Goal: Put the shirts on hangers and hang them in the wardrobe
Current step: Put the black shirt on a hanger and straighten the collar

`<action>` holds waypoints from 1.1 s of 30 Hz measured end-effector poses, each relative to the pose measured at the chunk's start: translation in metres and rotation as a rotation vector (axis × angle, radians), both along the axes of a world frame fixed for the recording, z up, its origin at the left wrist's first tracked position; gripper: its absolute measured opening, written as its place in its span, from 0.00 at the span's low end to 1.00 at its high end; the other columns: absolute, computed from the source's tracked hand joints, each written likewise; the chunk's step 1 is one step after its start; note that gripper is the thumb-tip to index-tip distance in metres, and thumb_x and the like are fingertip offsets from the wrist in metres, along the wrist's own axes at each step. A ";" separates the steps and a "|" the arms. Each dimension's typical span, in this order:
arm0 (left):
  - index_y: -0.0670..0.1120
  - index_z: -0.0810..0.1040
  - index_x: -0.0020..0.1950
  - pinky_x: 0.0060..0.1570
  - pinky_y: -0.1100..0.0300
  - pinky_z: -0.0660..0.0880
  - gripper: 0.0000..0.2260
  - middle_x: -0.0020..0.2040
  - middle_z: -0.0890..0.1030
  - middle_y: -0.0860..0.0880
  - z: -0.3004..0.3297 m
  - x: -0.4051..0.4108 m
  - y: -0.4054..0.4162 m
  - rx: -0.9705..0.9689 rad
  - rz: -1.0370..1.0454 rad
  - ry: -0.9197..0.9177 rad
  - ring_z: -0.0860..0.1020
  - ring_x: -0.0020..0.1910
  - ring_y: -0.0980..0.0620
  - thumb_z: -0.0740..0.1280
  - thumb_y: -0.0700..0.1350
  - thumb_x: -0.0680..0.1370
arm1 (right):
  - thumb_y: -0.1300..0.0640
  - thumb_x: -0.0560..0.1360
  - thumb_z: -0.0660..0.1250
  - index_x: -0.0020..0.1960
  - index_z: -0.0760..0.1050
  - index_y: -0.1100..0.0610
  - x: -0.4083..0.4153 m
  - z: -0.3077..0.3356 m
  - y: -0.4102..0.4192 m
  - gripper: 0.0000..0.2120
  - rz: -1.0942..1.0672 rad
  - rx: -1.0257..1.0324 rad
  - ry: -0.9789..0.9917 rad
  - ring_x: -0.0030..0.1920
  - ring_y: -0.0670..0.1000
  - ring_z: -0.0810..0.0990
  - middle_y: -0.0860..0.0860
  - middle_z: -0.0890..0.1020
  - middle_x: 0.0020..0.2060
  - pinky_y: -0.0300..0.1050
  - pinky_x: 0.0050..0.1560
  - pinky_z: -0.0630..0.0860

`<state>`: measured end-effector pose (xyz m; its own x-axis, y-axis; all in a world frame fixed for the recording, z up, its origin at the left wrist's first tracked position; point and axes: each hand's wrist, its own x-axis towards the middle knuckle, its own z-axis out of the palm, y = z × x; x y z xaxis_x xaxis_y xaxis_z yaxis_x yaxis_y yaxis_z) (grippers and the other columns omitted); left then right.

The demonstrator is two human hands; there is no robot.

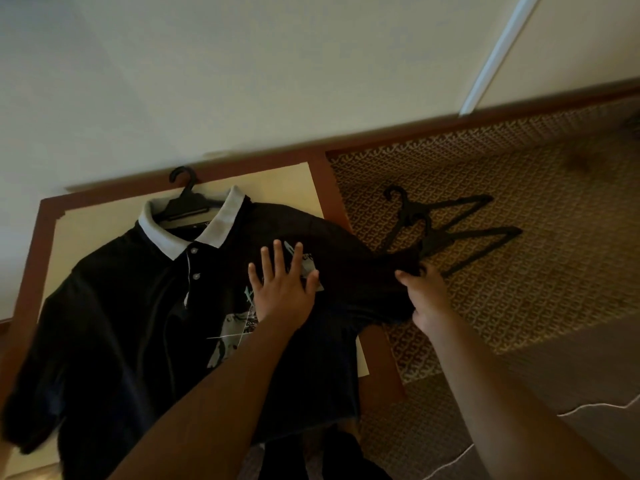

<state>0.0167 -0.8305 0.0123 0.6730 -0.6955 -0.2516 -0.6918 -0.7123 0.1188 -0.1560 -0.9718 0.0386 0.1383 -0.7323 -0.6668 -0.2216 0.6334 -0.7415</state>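
A black polo shirt (131, 306) with a white collar and a pale chest print lies face up on a low table (33, 258). A black hanger (187, 202) sits inside its collar, hook pointing towards the wall. My left hand (282, 285) presses flat on the shirt's chest with fingers spread. My right hand (424, 292) grips the end of the shirt's right sleeve, which stretches past the table's edge. Two spare black hangers (460, 233) lie on the carpet just beyond that sleeve.
The table has a brown wooden rim and a cream top and stands against a pale wall (207, 81). Patterned brown carpet (536, 265) covers the floor to the right. A white upright strip (495, 53) runs up the wall at the far right.
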 end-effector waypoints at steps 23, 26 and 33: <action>0.57 0.52 0.78 0.75 0.48 0.41 0.29 0.79 0.45 0.49 0.012 -0.061 0.141 -0.178 0.173 0.041 0.38 0.75 0.51 0.39 0.64 0.79 | 0.40 0.79 0.44 0.74 0.66 0.55 0.002 -0.026 0.124 0.31 1.253 -1.139 0.899 0.75 0.59 0.61 0.54 0.64 0.75 0.62 0.69 0.55; 0.56 0.55 0.77 0.72 0.49 0.36 0.30 0.79 0.49 0.47 0.013 -0.049 0.172 -0.149 0.271 -0.010 0.37 0.75 0.51 0.39 0.63 0.77 | 0.43 0.78 0.46 0.73 0.67 0.56 0.028 -0.017 0.152 0.29 1.199 -1.143 0.826 0.75 0.60 0.58 0.57 0.63 0.75 0.64 0.71 0.52; 0.61 0.37 0.76 0.71 0.49 0.32 0.32 0.75 0.33 0.51 0.009 -0.033 0.209 0.042 0.274 0.039 0.31 0.73 0.49 0.41 0.70 0.75 | 0.38 0.80 0.40 0.78 0.52 0.54 0.043 -0.034 0.172 0.32 1.329 -1.156 0.718 0.77 0.57 0.50 0.55 0.53 0.78 0.61 0.74 0.51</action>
<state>-0.0159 -0.6219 0.0211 0.8240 -0.4772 -0.3054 -0.4680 -0.8771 0.1079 -0.1131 -0.7999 0.0048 0.8663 -0.4672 -0.1769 -0.4949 -0.8507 -0.1771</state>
